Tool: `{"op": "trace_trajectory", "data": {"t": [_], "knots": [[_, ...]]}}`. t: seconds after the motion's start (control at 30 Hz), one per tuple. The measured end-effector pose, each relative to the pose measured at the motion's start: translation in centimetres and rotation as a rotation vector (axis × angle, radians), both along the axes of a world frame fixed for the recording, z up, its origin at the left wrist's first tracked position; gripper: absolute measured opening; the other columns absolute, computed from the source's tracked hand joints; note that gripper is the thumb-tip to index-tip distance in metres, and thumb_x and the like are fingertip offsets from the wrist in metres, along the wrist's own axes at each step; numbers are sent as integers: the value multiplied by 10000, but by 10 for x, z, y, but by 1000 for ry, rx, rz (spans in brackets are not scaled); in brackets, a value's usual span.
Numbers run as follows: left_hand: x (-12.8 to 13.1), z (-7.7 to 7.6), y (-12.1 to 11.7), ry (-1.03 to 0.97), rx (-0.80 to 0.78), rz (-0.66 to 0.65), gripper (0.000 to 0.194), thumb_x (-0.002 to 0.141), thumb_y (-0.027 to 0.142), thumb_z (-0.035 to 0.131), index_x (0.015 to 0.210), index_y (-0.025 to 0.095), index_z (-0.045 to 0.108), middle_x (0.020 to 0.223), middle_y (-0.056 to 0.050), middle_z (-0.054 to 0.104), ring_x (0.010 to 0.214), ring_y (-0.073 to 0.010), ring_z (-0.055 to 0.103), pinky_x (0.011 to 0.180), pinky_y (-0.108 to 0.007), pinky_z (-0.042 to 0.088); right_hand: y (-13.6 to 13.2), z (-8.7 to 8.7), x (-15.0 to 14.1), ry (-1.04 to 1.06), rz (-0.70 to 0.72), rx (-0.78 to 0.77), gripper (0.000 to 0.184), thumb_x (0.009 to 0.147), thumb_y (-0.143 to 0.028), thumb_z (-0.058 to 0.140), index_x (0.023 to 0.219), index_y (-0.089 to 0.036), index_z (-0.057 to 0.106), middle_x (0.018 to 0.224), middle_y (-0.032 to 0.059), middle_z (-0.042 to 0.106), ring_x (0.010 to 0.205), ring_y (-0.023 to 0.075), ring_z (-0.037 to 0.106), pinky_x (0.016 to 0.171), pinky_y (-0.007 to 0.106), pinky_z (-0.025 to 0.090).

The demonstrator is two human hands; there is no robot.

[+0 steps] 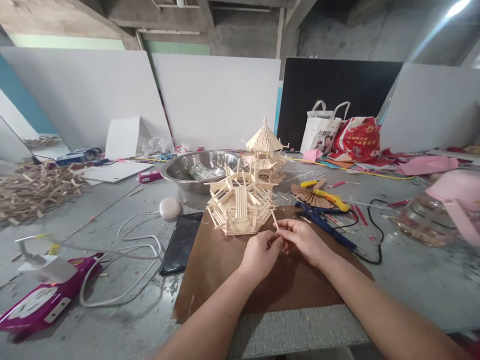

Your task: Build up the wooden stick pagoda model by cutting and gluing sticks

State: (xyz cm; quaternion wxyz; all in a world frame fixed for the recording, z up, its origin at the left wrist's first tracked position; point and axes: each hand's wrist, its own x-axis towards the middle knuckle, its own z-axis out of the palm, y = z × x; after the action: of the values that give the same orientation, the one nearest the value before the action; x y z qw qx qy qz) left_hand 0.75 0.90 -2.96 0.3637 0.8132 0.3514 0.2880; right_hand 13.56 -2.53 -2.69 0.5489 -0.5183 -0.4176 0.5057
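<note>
My left hand (259,255) and my right hand (303,238) meet over a brown paper sheet (225,270), fingers pinched together on a thin wooden stick (275,220) that points up and left. Just beyond them stands a stick-built pavilion base (240,202), hexagonal and open-topped. Behind it sits a second stick model with a pointed roof (264,147). Both hands are closed on the stick, close to the base's right side but apart from it.
A black phone (181,241) lies left of the paper, with a white cable (131,260) and a magenta glue gun (45,300). A steel bowl (187,170), blue and yellow tools (326,220), a loose stick pile (33,190) and bags (337,132) surround the work.
</note>
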Motion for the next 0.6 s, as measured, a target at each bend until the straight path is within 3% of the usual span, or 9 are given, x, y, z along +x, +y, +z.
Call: {"op": "trace_trajectory", "data": {"t": [0.37,0.6], "knots": [[-1,3,1,154,53,31,197,709,223,442,612,186,609,621,15,613,586,-111,512,537,-208,341,-1,-4,-5,-68,-10,17,237,639,-340,603,749,-158,497,597,-48,517,424,56,471,404,207,421],[0,-2,3,107,19,88,149,710,223,442,681,172,579,623,14,600,566,-103,505,523,-202,339,-2,-5,-5,-158,-5,78,241,656,-381,582,746,-173,501,593,-42,523,427,69,474,414,215,425]]}}
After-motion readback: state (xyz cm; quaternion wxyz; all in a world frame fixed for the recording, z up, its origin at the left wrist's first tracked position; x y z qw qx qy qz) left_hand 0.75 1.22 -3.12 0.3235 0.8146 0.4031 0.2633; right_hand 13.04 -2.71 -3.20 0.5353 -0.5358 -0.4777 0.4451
